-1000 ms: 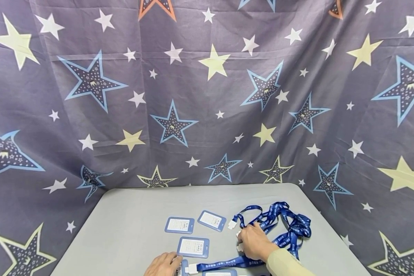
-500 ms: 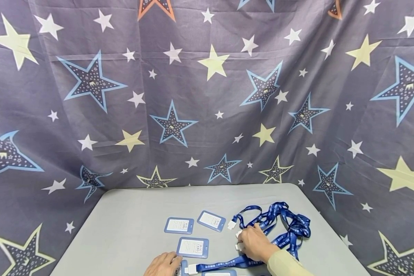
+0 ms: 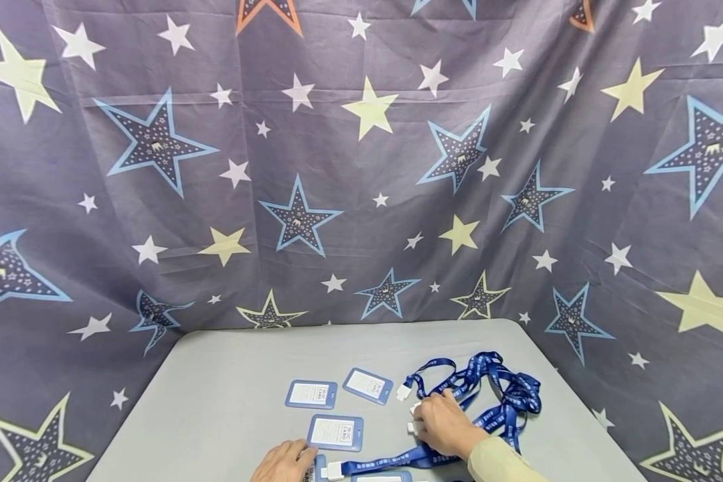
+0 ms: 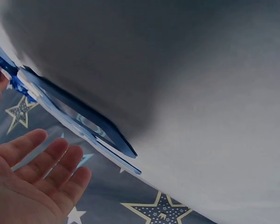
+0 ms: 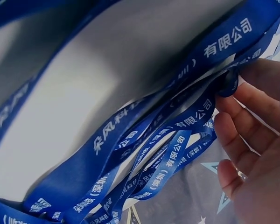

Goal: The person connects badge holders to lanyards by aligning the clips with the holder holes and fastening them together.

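Head view, last second: no clear change; both hands stay put, so handling seems paused. Right hand: grip pinching blue lanyards, lower right. Left hand: fingers extended, partly covering a badge holder, bottom centre; contact unclear.

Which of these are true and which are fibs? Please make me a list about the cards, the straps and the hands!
1. The right hand pinches a blue strap. True.
2. The cards are round. False: they are rectangles.
3. A white clip is on one strap's end. True.
4. The strap pile is on the table's left side. False: it is on the right.
5. The left hand is in the strap pile. False: it is by the cards.
6. The curtain has stars. True.
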Tool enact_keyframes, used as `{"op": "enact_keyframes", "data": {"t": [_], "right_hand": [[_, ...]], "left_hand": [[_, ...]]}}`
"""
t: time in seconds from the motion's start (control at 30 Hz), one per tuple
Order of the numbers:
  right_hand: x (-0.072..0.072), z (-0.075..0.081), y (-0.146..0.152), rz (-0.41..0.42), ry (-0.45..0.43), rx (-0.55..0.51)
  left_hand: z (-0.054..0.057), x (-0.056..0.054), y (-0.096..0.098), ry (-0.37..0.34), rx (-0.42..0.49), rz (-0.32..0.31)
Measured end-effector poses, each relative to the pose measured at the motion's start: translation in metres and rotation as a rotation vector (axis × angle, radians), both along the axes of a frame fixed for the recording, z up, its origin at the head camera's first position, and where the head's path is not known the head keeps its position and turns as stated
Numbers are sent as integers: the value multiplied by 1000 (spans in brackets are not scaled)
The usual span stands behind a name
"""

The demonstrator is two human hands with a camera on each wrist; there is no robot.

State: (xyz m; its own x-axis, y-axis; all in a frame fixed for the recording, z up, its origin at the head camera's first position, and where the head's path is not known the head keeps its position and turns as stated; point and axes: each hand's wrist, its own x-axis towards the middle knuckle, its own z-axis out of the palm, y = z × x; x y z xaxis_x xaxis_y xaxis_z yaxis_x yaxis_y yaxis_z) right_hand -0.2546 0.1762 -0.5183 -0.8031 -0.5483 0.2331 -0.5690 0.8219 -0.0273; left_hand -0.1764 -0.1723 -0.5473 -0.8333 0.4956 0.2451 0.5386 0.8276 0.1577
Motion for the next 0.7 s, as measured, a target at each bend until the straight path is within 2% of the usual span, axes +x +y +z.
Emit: {"op": "enact_keyframes", "data": {"t": [0.1,0.37,0.6,0.7], "right_hand": [[1,1,-1,8,10,-13],[4,4,-6,7,7,-57],[4,2,-8,5,6,-56],[5,3,-9,13,6,-54]], "left_hand": [[1,0,1,-11,0,1],[4,-4,5,43,-31,4],[8,-8,7,-16,6,25],[8,-8,7,-16,16,26]]}}
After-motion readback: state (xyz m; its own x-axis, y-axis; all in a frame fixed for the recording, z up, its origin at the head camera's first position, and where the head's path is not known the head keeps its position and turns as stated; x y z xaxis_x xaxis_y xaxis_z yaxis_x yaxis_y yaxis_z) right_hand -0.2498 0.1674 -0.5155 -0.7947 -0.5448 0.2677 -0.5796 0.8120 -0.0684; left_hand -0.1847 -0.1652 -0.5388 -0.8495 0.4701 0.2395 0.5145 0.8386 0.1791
